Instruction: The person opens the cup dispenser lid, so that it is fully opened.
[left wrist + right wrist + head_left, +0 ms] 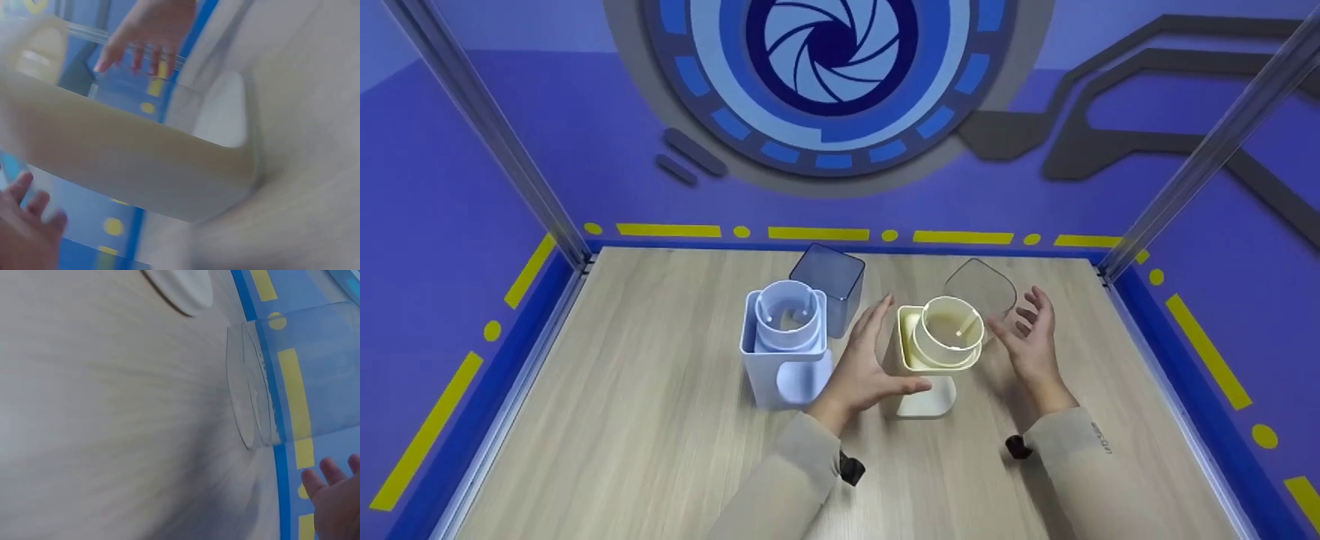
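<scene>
A cream plastic dispenser with a round cup set in its square top and a rounded foot stands upright on the wooden table. Along its left side my left hand is spread, fingers extended and thumb across the front; the left wrist view shows a gap between those fingers and the cream body. On the other side my right hand hovers with loosely bent fingers and holds nothing. Behind it stands a clear, see-through container, seen larger as a transparent container in the right wrist view.
A light blue dispenser of the same shape stands left of my left hand. Right behind it is a smoky grey see-through container. Blue panels and metal posts close off the table's back and sides.
</scene>
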`<state>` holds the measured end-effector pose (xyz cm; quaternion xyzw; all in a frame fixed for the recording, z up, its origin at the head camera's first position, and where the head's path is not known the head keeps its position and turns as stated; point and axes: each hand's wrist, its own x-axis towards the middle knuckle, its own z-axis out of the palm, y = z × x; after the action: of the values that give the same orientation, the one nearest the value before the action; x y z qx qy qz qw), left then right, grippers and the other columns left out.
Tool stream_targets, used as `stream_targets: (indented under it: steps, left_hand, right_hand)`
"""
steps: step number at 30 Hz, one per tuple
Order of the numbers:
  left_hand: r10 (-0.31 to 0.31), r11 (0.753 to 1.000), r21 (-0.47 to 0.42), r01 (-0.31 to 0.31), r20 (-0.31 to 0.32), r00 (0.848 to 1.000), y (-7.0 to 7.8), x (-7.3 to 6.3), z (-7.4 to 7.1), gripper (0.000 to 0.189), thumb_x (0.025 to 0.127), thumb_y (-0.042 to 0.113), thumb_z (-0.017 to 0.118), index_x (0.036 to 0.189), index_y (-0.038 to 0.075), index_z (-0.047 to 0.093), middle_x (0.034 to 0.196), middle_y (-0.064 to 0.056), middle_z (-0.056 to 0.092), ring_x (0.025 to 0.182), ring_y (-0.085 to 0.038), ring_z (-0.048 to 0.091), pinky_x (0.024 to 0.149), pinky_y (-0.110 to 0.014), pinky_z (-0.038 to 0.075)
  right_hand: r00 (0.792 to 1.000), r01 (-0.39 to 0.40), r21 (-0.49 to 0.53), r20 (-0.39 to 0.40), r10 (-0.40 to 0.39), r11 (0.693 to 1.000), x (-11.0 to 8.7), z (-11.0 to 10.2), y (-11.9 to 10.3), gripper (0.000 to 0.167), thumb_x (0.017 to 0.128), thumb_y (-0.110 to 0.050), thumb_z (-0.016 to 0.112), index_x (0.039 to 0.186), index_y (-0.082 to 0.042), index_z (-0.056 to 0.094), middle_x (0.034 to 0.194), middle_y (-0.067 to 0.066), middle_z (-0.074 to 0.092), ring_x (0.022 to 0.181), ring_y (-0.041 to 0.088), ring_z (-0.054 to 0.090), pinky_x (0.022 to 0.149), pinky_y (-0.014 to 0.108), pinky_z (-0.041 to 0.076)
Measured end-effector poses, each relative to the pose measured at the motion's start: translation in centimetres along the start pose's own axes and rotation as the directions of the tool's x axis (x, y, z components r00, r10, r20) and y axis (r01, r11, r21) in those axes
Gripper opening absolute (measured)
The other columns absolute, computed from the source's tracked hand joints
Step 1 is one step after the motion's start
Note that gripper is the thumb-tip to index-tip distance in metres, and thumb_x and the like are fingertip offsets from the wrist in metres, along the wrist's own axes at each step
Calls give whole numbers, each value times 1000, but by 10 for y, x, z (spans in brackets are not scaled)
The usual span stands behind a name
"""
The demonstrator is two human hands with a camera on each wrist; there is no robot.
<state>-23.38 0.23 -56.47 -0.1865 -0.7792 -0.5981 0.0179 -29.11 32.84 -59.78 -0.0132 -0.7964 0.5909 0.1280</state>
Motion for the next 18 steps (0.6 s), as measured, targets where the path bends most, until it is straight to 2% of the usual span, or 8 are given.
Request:
stream_targets:
  steps: [4,7,10,13,16,18]
  left_hand:
    - [84,993,89,-80,-42,996,28,-5,-11,139,65,55,105,179,25,33,186,-4,31,174,-32,29,138,-64,34]
    - [183,974,143,-175,-50,982,53,-9,-23,135,66,58,101,178,26,35,185,-3,34,173,-31,32,136,-65,36]
    - [290,938,214,-273,-50,956,75,-13,-42,133,66,63,99,178,26,37,183,-3,36,171,-29,35,136,-66,37]
    - [376,889,300,-346,-46,926,93,-16,-66,134,66,70,97,178,28,37,183,-2,37,171,-30,34,138,-67,32]
    - [430,837,398,-376,-53,901,107,-20,-95,134,67,83,92,177,27,39,183,-3,38,171,-33,34,139,-67,28]
    - [446,800,472,-370,-55,893,112,-22,-115,132,71,95,81,176,26,40,183,-5,39,171,-37,34,141,-68,24]
  right_hand:
    - [996,89,21,-33,-89,996,-2,-13,-2,78,110,-10,62,177,-6,22,175,15,32,151,20,42,128,34,38]
    - [987,152,0,-59,-152,988,-1,-22,-6,72,109,-10,57,175,-5,29,172,16,36,143,9,44,118,21,38]
    - [981,184,-74,-55,-188,980,0,-32,-12,70,110,-14,58,174,-4,31,173,18,37,142,10,44,117,24,38]
    - [977,200,-177,-44,-211,964,2,-43,-19,71,110,-19,60,174,-4,33,175,19,37,146,18,44,118,29,38]
    - [973,213,-263,-34,-229,941,4,-55,-27,73,110,-23,61,174,-3,32,176,21,37,150,30,43,121,36,38]
    - [971,220,-311,-23,-239,925,6,-63,-32,74,110,-25,62,174,-4,32,175,24,36,152,39,42,124,48,38]
